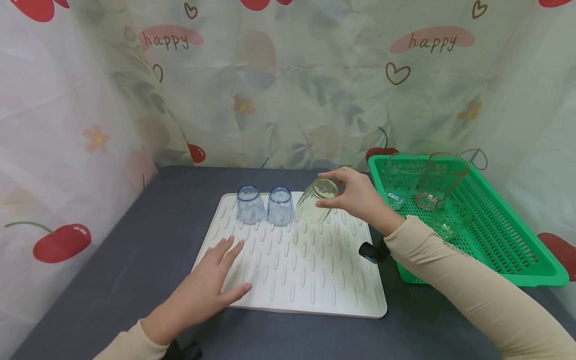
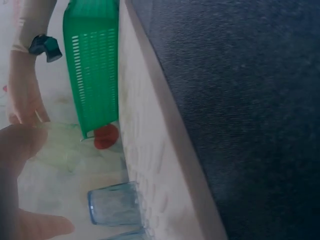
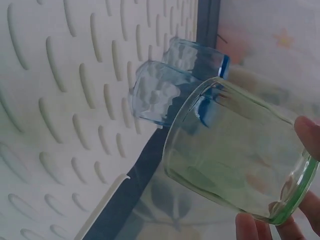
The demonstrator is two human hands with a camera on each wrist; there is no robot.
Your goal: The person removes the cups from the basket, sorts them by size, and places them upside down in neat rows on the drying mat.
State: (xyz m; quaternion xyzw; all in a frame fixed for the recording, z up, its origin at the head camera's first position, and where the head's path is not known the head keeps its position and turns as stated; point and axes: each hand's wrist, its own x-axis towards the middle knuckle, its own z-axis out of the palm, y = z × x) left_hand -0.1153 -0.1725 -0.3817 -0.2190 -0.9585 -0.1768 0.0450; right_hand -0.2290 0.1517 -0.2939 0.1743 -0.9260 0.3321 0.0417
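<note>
My right hand (image 1: 355, 195) pinches a pale green drinking glass (image 1: 312, 202) by its thick base, thumb on one side and fingers on the other. The glass is tilted, base up, with its mouth toward the white ridged drying mat (image 1: 310, 280); the right wrist view shows its rim off the mat. To its left, two light blue glasses (image 1: 250, 207) (image 3: 160, 92) stand upside down side by side on the mat's back part. Over the mat's front left edge, my left hand (image 1: 204, 280) is spread with nothing in it.
A green plastic basket (image 1: 517, 245) stands on the dark tabletop (image 1: 135, 260) to the right of the mat. Several clear glasses (image 1: 445, 177) are in it, one with a reddish tint. A patterned curtain (image 1: 288, 90) hangs behind and at both sides.
</note>
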